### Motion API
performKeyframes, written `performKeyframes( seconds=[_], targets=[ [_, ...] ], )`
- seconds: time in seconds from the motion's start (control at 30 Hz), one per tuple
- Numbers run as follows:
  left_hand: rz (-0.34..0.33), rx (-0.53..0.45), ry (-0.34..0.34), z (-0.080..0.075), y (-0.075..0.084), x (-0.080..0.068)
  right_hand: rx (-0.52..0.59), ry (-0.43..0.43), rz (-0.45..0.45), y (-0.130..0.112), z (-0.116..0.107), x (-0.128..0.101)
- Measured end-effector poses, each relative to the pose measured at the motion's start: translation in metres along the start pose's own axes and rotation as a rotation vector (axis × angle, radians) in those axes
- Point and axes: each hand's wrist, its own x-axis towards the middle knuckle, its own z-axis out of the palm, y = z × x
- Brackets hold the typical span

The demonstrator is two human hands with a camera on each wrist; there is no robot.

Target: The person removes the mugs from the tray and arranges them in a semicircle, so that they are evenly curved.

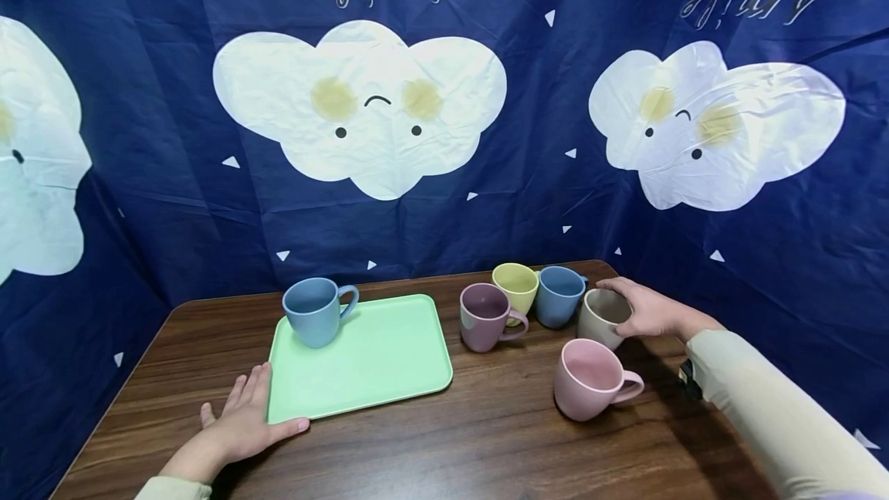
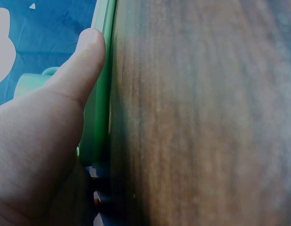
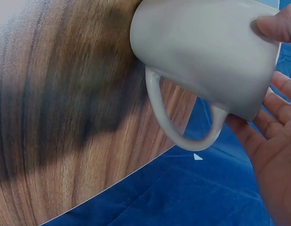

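Both forearms enter from the bottom of the head view. At lower left the left hand (image 1: 239, 424) lies flat on the wooden desk (image 1: 486, 438), fingers straight, its grip released, the thumb along the near edge of the green tray (image 1: 375, 361). A blue mug (image 1: 316, 312) stands on the tray's far left corner. At right, the arm in a pale sleeve (image 1: 771, 407) reaches up and leftward, and the right hand (image 1: 649, 309) curls over the rim of the beige mug (image 1: 601, 316), grasping it. That mug stands right of centre, behind the pink mug (image 1: 590, 378), beside a second blue mug (image 1: 558, 295), a yellow mug (image 1: 516, 288) and a purple mug (image 1: 484, 316).

From the left wrist, the thumb (image 2: 81, 66) lies straight against the tray's green edge (image 2: 105, 70), with blurred desk to the right.

From the right wrist, the beige mug (image 3: 202, 52) fills the upper right, its handle (image 3: 178, 122) toward the camera, with the fingers (image 3: 277, 26) wrapping its rim.
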Motion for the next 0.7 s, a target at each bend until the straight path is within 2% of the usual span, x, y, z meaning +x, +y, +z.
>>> performKeyframes(
  seconds=[0.7],
  targets=[
    [0.012,0.003,0.005,-0.0001,-0.0007,-0.0003,0.081,-0.010,-0.002,0.0058,0.0031,0.0027]
  ],
)
